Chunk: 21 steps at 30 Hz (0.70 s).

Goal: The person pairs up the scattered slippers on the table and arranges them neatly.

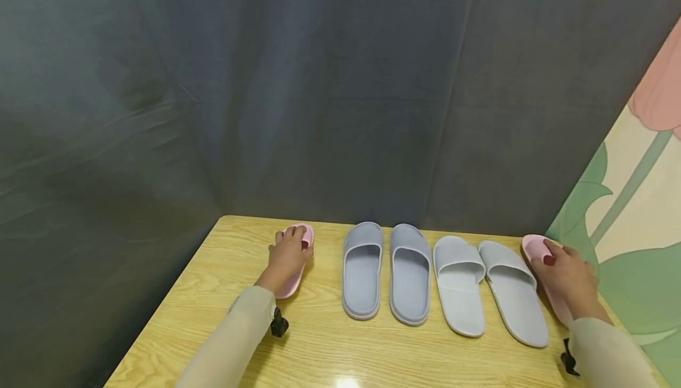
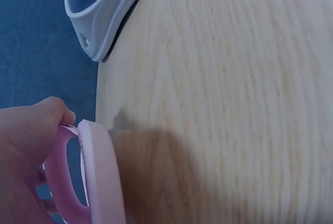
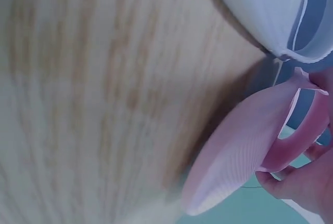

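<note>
At the left end of the wooden table, my left hand [image 1: 287, 258] grips a pink slipper [image 1: 291, 287] by its strap. The left wrist view shows the thumb on top of that strap and fingers behind it, with the pink slipper [image 2: 101, 172] seen edge-on. Over at the right end, my right hand [image 1: 573, 278] holds another pink slipper [image 1: 534, 248] by the strap. In the right wrist view this pink slipper [image 3: 234, 146] is tilted, its sole's ridged top facing the camera. The palms are hidden in the head view.
Between the hands stand a blue-grey slipper [image 1: 362, 284], a matching blue-grey slipper [image 1: 410, 287], a pale grey slipper [image 1: 461, 305] and its mate [image 1: 517, 308]. A dark curtain [image 1: 330, 92] hangs behind the table [image 1: 319, 358]. A flower-painted wall [image 1: 638, 199] borders the right side.
</note>
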{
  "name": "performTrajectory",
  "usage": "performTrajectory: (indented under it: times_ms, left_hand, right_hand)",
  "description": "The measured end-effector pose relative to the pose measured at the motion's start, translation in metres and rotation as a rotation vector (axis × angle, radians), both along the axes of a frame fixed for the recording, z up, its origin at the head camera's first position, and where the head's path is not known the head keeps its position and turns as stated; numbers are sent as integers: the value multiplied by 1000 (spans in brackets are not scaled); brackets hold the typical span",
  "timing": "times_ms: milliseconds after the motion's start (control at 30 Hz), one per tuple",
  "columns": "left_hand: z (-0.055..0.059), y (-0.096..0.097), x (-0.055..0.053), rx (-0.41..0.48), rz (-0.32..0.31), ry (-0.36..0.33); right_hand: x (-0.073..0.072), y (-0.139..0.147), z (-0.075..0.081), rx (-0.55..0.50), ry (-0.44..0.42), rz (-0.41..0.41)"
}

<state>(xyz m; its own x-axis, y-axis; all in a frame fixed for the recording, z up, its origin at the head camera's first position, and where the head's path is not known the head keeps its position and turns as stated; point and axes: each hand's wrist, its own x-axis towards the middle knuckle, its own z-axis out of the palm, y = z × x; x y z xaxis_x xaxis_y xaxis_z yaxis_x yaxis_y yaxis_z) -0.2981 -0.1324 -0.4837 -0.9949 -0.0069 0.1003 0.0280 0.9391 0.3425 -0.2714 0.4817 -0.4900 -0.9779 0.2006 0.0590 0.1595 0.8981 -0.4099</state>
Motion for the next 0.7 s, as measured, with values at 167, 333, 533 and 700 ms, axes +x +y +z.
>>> performTrajectory:
  times_ms: [167,333,533,700]
  left_hand:
    - [7,1,3,-4,-1,32]
    - [14,1,9,7,-2,39]
    - [19,-1,15,2,-11,59]
    - [21,-2,20,3,-16,101]
  right_hand:
    - [0,-5,8,0,25,-6]
    - [4,-12,19,-6,21,-10]
    - [12,-24,31,-11,24,-13]
    - [20,-35,38,-42,19,-39]
